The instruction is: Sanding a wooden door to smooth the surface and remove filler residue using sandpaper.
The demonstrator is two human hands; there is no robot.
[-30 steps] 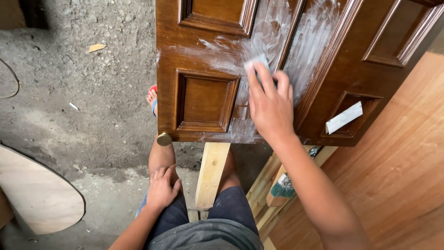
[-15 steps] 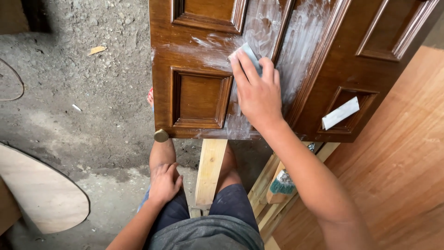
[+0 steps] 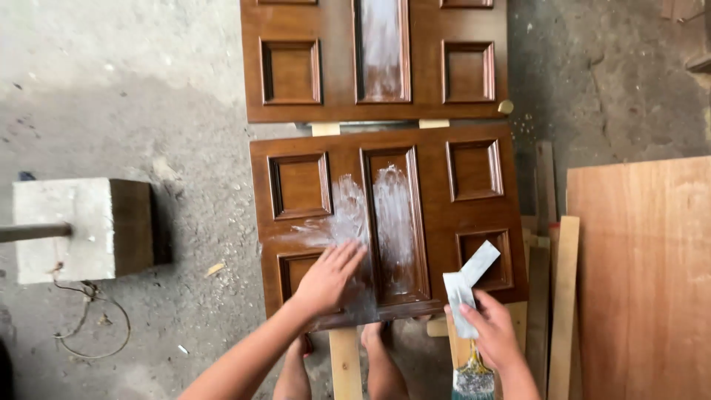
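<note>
A brown panelled cabinet door (image 3: 474,207) lies flat on wooden battens, smeared with white dust down its middle. My left hand (image 3: 326,278) lies flat, fingers spread, on the dusty patch near the door's lower left panel. My right hand (image 3: 492,330) is at the door's near right corner and pinches a folded strip of grey sandpaper (image 3: 461,300). A second grey strip (image 3: 481,261) rests on the lower right panel, just above it. A second matching door (image 3: 333,67) lies beyond the first, also whitened in its centre panel.
A large plywood sheet (image 3: 641,281) lies at the right, with loose wooden slats (image 3: 564,296) beside it. A paintbrush (image 3: 472,378) sits below my right hand. A concrete block with a pole (image 3: 67,230) and loose wire stand at the left on the concrete floor. My bare feet show under the door.
The view has pulled back, as if I stood up. My left hand left my knee and now rests on the door. My right hand lifted off the dusty middle, carrying the sandpaper to the door's near corner.
</note>
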